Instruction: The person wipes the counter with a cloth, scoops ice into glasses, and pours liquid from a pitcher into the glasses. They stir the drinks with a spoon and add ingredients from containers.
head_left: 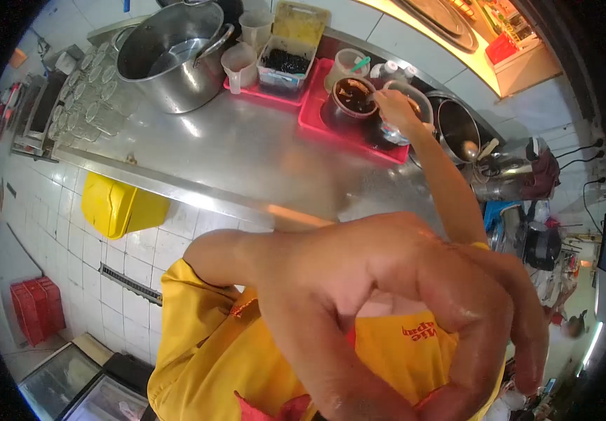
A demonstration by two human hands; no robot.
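My left hand [401, 274] is raised very close to the camera, filling the lower middle of the view. Its fingers curve apart from the thumb, with a gap between them and no object visible; some of the tips run near the bottom edge. Stretched out over the steel counter, my right hand [395, 109] is closed among containers on a pink tray [310, 116]. What it grips is hidden. Beside it stands a tub of dark brown liquid [352, 97]. A steel-rimmed container [419, 102] is just behind the hand.
A large steel pot [177, 52] and many upturned glasses [85, 98] stand on the counter [247, 154] at left. Measuring jugs [240, 67] and a box of black pieces [285, 63] are at the back. A yellow bin [117, 203] stands below the counter edge.
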